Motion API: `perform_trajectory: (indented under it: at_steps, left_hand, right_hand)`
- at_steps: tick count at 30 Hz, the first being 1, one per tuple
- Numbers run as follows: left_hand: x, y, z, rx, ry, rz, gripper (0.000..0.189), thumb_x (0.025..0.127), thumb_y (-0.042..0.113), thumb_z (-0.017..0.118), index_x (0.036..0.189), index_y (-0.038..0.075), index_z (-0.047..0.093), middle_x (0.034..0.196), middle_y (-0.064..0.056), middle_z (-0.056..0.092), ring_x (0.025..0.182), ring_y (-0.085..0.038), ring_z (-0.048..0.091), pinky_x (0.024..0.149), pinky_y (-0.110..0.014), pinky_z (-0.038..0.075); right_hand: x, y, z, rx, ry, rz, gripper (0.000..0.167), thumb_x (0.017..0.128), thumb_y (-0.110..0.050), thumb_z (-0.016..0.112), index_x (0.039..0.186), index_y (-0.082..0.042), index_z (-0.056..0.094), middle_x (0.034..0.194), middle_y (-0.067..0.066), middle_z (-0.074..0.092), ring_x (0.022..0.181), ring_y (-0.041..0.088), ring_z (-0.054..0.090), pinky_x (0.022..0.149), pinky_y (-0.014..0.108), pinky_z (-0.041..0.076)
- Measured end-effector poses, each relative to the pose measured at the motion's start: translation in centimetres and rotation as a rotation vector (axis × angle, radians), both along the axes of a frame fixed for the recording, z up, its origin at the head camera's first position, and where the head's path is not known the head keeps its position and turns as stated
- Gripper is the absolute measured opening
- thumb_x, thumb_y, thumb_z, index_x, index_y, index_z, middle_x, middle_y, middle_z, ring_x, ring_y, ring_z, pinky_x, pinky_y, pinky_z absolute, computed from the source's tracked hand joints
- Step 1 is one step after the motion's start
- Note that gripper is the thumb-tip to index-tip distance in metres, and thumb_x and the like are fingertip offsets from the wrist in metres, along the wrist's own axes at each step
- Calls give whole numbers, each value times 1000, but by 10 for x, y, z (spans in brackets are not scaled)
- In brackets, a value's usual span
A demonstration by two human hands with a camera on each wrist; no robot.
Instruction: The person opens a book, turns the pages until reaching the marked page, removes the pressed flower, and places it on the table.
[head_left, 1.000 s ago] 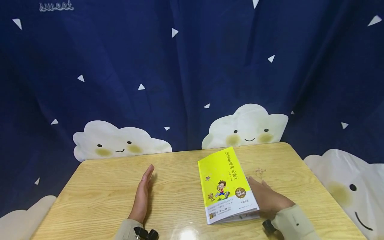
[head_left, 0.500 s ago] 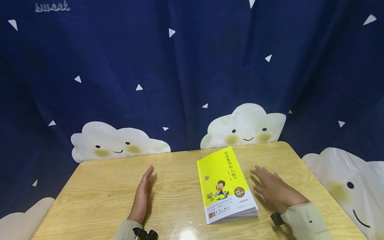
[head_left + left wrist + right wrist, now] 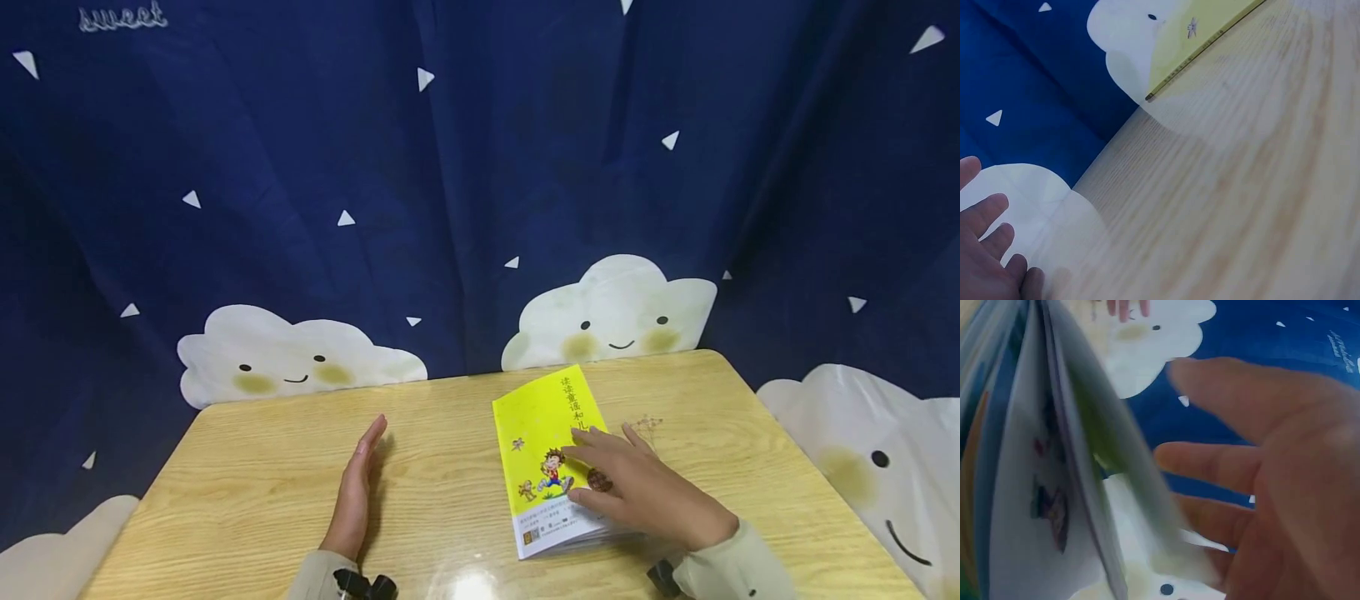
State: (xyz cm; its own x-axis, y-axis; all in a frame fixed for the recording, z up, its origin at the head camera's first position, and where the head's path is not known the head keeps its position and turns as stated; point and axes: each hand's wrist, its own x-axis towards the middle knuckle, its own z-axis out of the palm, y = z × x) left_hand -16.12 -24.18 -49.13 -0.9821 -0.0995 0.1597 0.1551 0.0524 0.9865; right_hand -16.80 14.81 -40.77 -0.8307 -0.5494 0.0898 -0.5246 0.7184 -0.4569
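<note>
A yellow and white paperback book (image 3: 528, 425) with a cartoon child on its cover lies on the right half of the table. My right hand (image 3: 652, 492) reaches over the book's right side, fingers spread and relaxed, hiding part of the cover. In the right wrist view, the loose pages (image 3: 1035, 487) fan apart at the book's end, and the cover (image 3: 1147, 494) stands lifted beside the fingers of the right hand (image 3: 1297, 444). My left hand (image 3: 352, 500) is on the left of the book, on edge with straight fingers, holding nothing; the left wrist view shows its fingers spread.
The light wooden table (image 3: 262, 475) has rounded far corners. Behind it hangs a dark blue curtain (image 3: 450, 167) printed with white clouds and triangles. A dark wrist device (image 3: 365, 585) sits at the left cuff, and a similar one (image 3: 663, 577) at the right cuff.
My right hand drew away from the book's right edge to the right, then came back left over the cover. The left hand and the book stay in place.
</note>
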Motion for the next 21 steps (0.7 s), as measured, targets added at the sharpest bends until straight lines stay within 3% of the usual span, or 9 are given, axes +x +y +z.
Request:
perform_trajectory:
  at_steps: [5,10,14,21]
  left_hand:
    - [2,-1,0,-22,-27,-5,62,105,48,18,151,10,31,158,-3,24,146,-20,10,117,-49,2]
    - [4,2,-1,-33,-24,-4,61,105,47,18,149,8,36,158,-7,24,146,-21,9,117,-49,1]
    - [5,3,-2,-50,-11,-7,60,105,45,18,148,8,38,158,-6,26,146,-20,12,117,-47,2]
    - [8,-1,-1,-56,-26,-3,60,105,46,17,149,10,36,157,-3,26,146,-20,9,116,-49,1]
  right_hand:
    - [-3,-2,-11,90,-109,-21,52,84,-48,70,125,-17,66,139,9,54,132,30,45,109,66,15]
    - [-5,0,-23,116,-181,0,53,84,-47,70,126,-15,65,137,12,55,126,35,49,105,63,29]
    - [-3,-2,-29,146,-202,-9,58,79,-48,74,129,-19,64,138,15,53,123,38,50,99,58,38]
    - [-1,-11,-36,157,-195,-5,70,72,-53,78,133,-21,61,139,15,51,121,35,49,96,55,42]
